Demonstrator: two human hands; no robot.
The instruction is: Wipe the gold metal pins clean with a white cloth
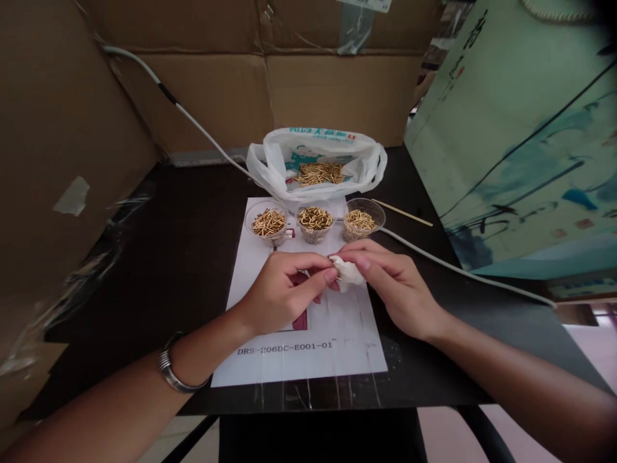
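Note:
Above a printed sheet of paper (354, 347), my two hands meet at a crumpled white tissue (351, 271). My right hand (398, 286) is closed, its thumb and fingers gripping the tissue. Thumb and forefinger of my left hand (284, 289) are pinched together at the tissue's left edge. A thin gold-coloured pin (339, 278) just shows by the left thumb tip; most of it is hidden. Just beyond the hands stand three clear plastic cups: a left cup (248, 218), a middle cup (314, 239) and a right cup (378, 215), each holding many small gold-coloured metal pins.
Behind the cups, an open white plastic bag (263, 170) holds more gold-coloured pins. A thin wooden stick (402, 213) lies right of the cups. A white cable (200, 132) crosses the dark table (159, 257). Cardboard (207, 83) walls the back and left; a pale green bag (520, 141) stands right.

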